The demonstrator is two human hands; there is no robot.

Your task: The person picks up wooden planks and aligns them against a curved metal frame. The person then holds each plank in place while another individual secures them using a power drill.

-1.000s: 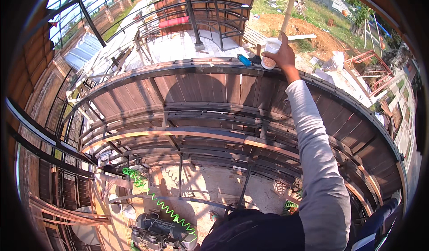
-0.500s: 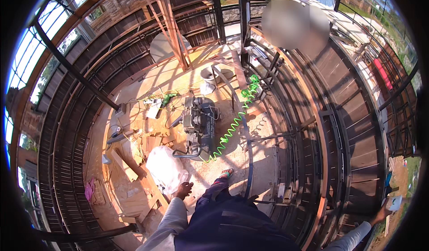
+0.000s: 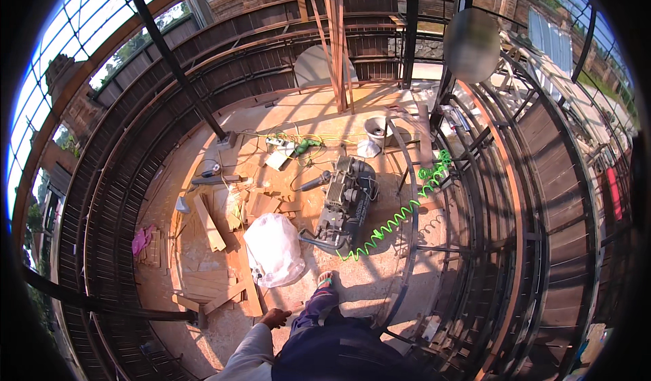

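Note:
My left hand (image 3: 275,318) hangs over the floor at the lower middle, its fingers loosely apart and nothing seen in them. Closest to it lies a large white plastic bag (image 3: 274,251), apart from the hand. My right hand is out of view. Beyond the bag stands a dark air compressor (image 3: 347,201), with a green coiled hose (image 3: 399,221) stretching from it to the right. My forward foot (image 3: 326,280), in a sandal, rests on the floor between the hand and the compressor.
Wood offcuts (image 3: 209,222) and boards (image 3: 250,282) litter the floor at left. A green power tool (image 3: 308,145) lies among cables farther back, near a bucket (image 3: 377,130). Tall wooden strips (image 3: 335,48) lean at the back. Curved metal-framed tiers (image 3: 102,177) ring the floor.
The view has swung right and moved forward. My right hand, earlier at the far right with a small whitish thing, has left the picture. My left hand still hangs low.

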